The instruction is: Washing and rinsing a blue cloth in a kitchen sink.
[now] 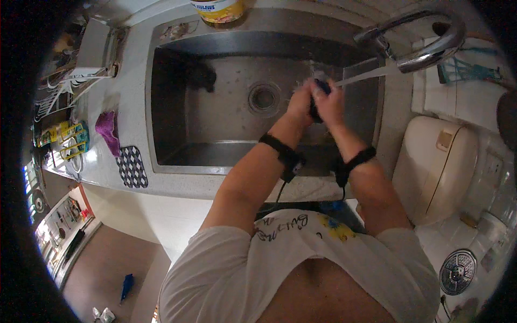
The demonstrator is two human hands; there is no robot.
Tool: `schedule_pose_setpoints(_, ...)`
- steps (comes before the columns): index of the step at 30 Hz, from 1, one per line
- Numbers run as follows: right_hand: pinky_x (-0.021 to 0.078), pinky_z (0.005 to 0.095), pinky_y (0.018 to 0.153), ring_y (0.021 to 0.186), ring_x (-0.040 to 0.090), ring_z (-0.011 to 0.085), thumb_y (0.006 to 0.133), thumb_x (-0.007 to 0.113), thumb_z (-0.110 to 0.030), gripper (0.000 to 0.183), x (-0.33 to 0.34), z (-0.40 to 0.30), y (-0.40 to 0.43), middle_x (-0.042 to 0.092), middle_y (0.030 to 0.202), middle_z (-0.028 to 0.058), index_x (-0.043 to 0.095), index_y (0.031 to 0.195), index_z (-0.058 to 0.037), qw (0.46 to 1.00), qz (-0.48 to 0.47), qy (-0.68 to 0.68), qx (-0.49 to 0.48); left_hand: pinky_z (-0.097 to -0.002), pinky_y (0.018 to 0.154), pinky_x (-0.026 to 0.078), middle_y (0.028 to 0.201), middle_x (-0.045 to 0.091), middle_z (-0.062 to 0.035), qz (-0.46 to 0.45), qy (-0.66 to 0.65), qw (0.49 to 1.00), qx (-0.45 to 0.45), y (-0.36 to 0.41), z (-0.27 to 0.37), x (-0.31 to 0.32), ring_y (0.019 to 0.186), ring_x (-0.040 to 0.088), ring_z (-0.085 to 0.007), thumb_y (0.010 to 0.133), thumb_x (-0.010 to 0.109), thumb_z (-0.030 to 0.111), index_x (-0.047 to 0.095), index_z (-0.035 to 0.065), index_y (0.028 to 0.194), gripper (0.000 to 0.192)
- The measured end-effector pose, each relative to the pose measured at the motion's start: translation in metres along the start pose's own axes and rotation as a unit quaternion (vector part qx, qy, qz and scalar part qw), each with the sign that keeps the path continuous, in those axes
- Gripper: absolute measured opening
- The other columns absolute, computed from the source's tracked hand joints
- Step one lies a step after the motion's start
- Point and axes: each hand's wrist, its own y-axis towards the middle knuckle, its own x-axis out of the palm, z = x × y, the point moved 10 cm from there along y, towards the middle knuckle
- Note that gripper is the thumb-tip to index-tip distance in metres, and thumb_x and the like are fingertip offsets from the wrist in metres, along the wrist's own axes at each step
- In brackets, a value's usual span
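Over the right part of a steel sink (218,113), my left hand (301,99) and my right hand (332,105) are pressed together around a dark item (315,112). It looks like soft, wet cloth, but blur and my fingers hide most of it. A stream of water (363,76) runs from the chrome faucet (428,60) and reaches my right hand. Splashes show just beyond my fingers. Another dark, soft-looking item (202,76) lies in the far left of the basin, left of the drain (263,98).
A yellow tub (220,14) stands at the sink's back rim. Left on the counter lie a purple cloth (107,129) and a black-and-white patterned mat (132,166), with a dish rack (68,87) beyond. A cream lidded bin (434,169) stands to the right. Black straps with cables circle both forearms.
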Motion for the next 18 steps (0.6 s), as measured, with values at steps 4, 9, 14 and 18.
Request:
schedule_pose_setpoints(4, 0.0434, 0.0422, 0.082, 0.097, 0.055, 0.0373, 0.075, 0.066, -0.038, 0.055, -0.040, 0.196, 0.066, 0.055, 0.108, 0.0231, 0.052, 0.111, 0.0006, 0.984, 0.021, 0.097, 0.147, -0.0350, 0.070, 0.046, 0.090, 0.060, -0.0082, -0.054, 0.052, 0.993, -0.089, 0.026, -0.060, 0.040, 0.081, 0.056, -0.0202, 0.084, 0.048, 0.030, 0.056, 0.0055, 0.099, 0.030)
schedule_pose_setpoints(9, 0.0446, 0.0375, 0.072, 0.084, 0.058, 0.0320, 0.079, 0.063, -0.028, 0.038, 0.015, 0.036, 0.005, 0.060, 0.094, 0.0199, 0.052, 0.102, 0.0006, 0.997, 0.007, -0.072, 0.016, -0.0371, 0.071, 0.046, 0.091, 0.060, -0.0078, 0.015, 0.014, 0.999, -0.049, 0.017, -0.004, -0.050, 0.080, 0.057, -0.0231, 0.085, 0.046, 0.030, 0.056, 0.0060, 0.098, 0.029)
schedule_pose_setpoints(14, 0.0429, 0.0386, 0.075, 0.089, 0.055, 0.0368, 0.080, 0.061, -0.033, 0.039, 0.017, -0.021, -0.013, 0.057, 0.094, 0.0206, 0.054, 0.099, -0.0001, 0.998, -0.033, -0.057, -0.014, -0.0384, 0.072, 0.046, 0.088, 0.060, -0.0065, 0.012, 0.001, 1.000, 0.000, -0.008, 0.003, -0.020, 0.081, 0.057, -0.0244, 0.087, 0.045, 0.034, 0.057, 0.0082, 0.097, 0.030)
schedule_pose_setpoints(18, 0.0424, 0.0390, 0.076, 0.089, 0.055, 0.0363, 0.079, 0.062, -0.034, 0.040, -0.040, 0.047, 0.037, 0.057, 0.094, 0.0230, 0.055, 0.098, 0.0012, 0.994, 0.064, -0.082, 0.036, -0.0355, 0.077, 0.044, 0.091, 0.060, -0.0061, 0.004, 0.065, 0.994, -0.088, 0.006, -0.025, 0.006, 0.089, 0.055, -0.0205, 0.087, 0.050, 0.039, 0.058, 0.0071, 0.101, 0.035)
